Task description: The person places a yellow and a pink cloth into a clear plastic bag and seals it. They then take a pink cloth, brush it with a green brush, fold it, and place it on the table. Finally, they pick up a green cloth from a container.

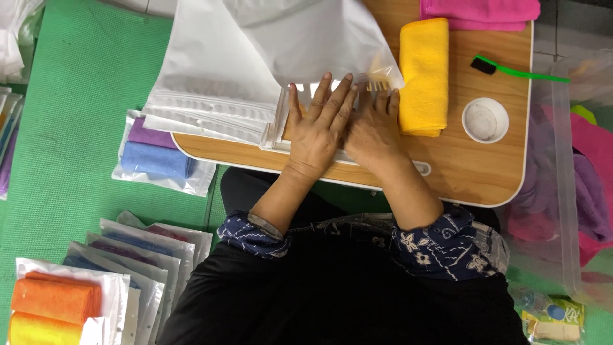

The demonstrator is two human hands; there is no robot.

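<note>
Left hand: my left hand (317, 124) lies flat near the near edge of the desk (476, 172), fingers spread and straight, gripping nothing, pressing down on the mouth end of the clear zip bag (281, 121).
Right hand: my right hand (373, 124) lies just beside the left, touching it, palm down and open, fingertips on the same bag where something pale yellow shows through the film.
Zip bag: it sits on the desk's left half, its far end lifting up and away; I judge it light, thin, limp and slippery, so it would slide unless pinned flat.
Where to hold: I judge the stiffer zip strip at the mouth the best place, pinched at its two ends.
Bag stack: more empty bags (211, 96) overhang the desk's left edge.
Yellow cloth: a folded yellow cloth (423, 73) lies just right of my hands; soft and easy to squash.
Farther: a white round lid (485, 119), a green-handled brush (517, 71), and pink cloth (479, 13) at the far edge.
</note>
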